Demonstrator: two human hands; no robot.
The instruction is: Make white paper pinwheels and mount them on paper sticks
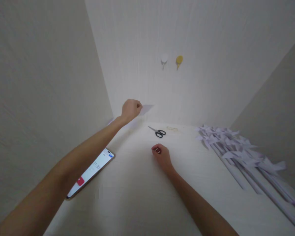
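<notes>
My left hand (131, 109) is raised in front of the back wall, closed in a pinch on a thin piece of white paper (146, 109) that sticks out to the right of the fingertips. Lower down, my right hand (161, 156) hovers over or rests on the white table; I cannot tell which. Its fingers curl toward the thumb, and only the pale tabletop shows between them. Just beyond it lie black-handled scissors (158, 132), blades pointing to the far left.
A lit phone (98, 167) lies on the table (135, 193), partly behind my left forearm. Several white paper pinwheels (238, 150) with stick handles are heaped at right. A white hook (164, 59) and a yellow hook (179, 60) hang on the back wall. Small pale bits (172, 128) lie near it.
</notes>
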